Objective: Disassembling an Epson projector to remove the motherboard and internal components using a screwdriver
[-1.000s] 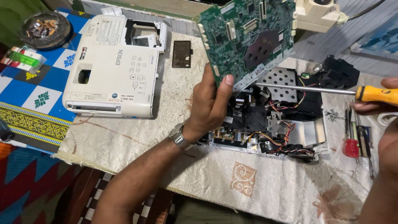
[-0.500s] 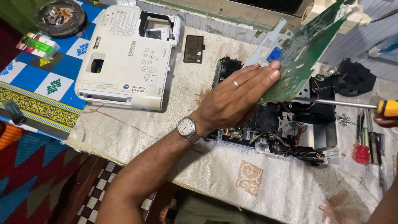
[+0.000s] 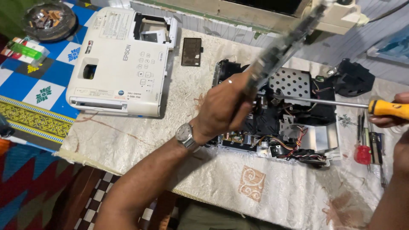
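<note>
We see the fingers of the left hand (image 3: 223,108) curled and pressed together around the lower edge of a circuit board (image 3: 283,49), thumb side hidden behind it; a ring sits on one finger and a metal wristwatch (image 3: 186,135) on the wrist. The board is seen nearly edge-on and blurred, a thin flat slab whose long axis runs diagonally, from the hand up and to the right toward the pale wooden frame (image 3: 255,15) at the back of the table. It hangs above the opened projector chassis (image 3: 281,123), not resting on it.

At the right edge the right hand (image 3: 390,117) closes its fingers around the yellow, smooth plastic handle of a screwdriver (image 3: 341,103). Its slim steel shaft lies nearly level, pointing left, with the tip reaching in under the board over the chassis; we cannot tell what the tip touches.

The chassis is a shallow black tray packed with coloured wires, small metal brackets and a perforated silver plate. Left of it lies a white, glossy plastic projector housing (image 3: 123,64), rectangular with rounded corners, and between them a small dark rectangular cover (image 3: 191,51). Everything rests on a cream, patterned, slightly shiny tablecloth (image 3: 255,187). A small red-handled screwdriver (image 3: 363,151) lies just right of the chassis among other slim tools.
</note>
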